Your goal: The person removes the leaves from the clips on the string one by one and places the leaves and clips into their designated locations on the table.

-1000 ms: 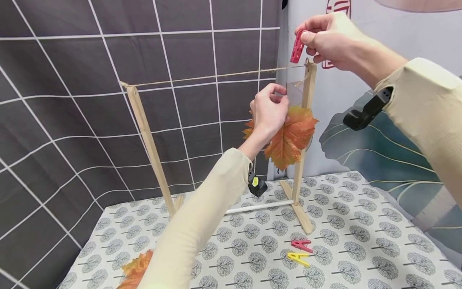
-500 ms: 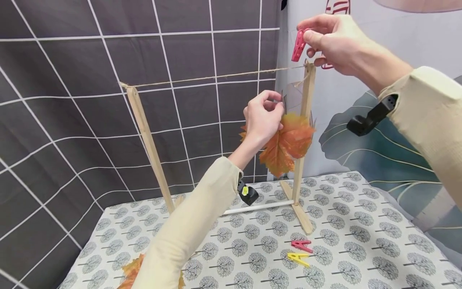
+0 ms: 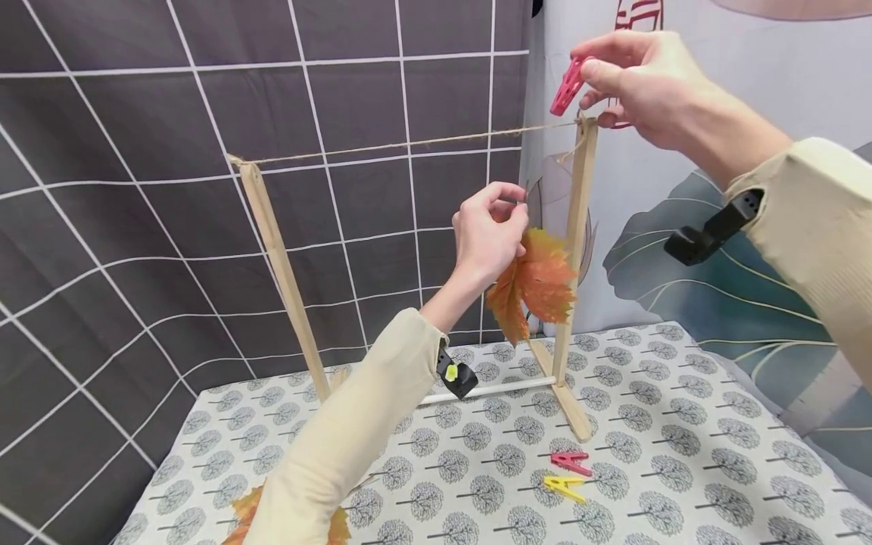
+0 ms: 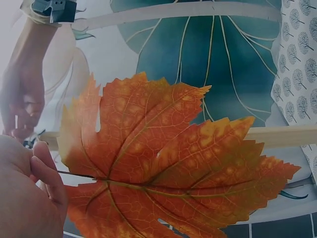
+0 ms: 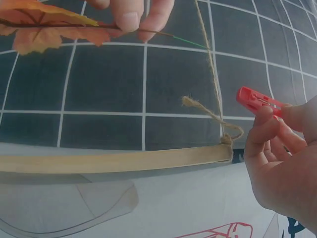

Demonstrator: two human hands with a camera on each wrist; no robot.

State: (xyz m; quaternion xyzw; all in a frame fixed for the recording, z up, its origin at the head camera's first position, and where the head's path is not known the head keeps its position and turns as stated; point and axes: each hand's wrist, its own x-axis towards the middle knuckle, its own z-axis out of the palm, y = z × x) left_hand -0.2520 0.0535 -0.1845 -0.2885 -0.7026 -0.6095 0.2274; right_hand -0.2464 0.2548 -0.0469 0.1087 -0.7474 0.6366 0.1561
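Note:
My left hand pinches the thin stem of an orange artificial maple leaf, which hangs below the twine in front of the right post. In the left wrist view the leaf spreads wide, its stem running to the fingers. A wiry green tip extends past the left fingertips in the right wrist view. Higher up, my right hand pinches a red clothespin between thumb and fingers, just above the twine's right end. Its narrow end points down and left in the head view.
The twine is tied between a left wooden post and a right wooden post, joined low by a white rod. On the tree-print cloth lie another red clothespin, a yellow clothespin and an orange leaf, partly behind my left sleeve.
My left hand has moved down and to the left with the maple leaf, which now shows narrower. My right hand has drifted slightly right, and its clothespin tilts more.

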